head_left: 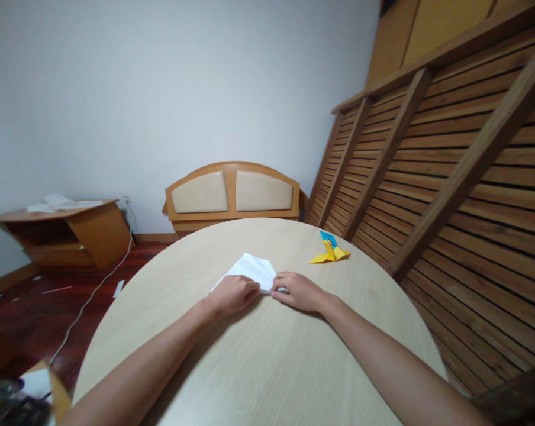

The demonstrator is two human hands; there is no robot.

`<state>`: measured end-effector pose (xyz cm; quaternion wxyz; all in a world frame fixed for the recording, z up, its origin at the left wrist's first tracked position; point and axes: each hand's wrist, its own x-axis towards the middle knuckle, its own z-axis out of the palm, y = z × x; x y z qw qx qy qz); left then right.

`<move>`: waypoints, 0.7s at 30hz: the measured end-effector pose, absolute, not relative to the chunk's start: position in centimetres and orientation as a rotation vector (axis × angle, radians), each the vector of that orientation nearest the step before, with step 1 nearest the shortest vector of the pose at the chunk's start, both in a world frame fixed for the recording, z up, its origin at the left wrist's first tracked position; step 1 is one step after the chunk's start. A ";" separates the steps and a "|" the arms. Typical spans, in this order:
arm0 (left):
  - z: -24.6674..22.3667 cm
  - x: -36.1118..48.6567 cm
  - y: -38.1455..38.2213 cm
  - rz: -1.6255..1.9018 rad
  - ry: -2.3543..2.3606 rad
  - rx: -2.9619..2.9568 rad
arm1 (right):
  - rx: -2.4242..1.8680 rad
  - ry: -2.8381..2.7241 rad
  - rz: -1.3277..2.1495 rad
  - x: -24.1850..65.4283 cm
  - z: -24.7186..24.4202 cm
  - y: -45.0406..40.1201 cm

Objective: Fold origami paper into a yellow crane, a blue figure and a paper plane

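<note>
A white sheet of paper (250, 268), folded with slanted upper edges, lies on the round pale wooden table (267, 367). My left hand (235, 294) is closed on its near edge, left of the middle. Along that same edge, my right hand (299, 290) pinches the paper at its right end. A narrow strip of the folded edge shows between the two hands; the rest of the near edge is hidden under my fingers. To the right, beyond my right hand, sit a yellow folded-paper figure (330, 254) and a blue one (328, 238) partly behind it.
A wooden slatted frame (427, 177) leans along the right side, close to the table. Behind the table stands a headboard (232, 192) with cream panels. At left are a low wooden cabinet (94, 234) with white material on top, and a white cable (99, 294) across the dark floor.
</note>
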<state>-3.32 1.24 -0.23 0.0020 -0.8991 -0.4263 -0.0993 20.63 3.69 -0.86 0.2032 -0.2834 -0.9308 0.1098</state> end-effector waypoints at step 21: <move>-1.3 -4.3 2.4 -0.535 -1.384 -2.649 | -0.840 -2.575 0.312 20.6 -1.3 3.9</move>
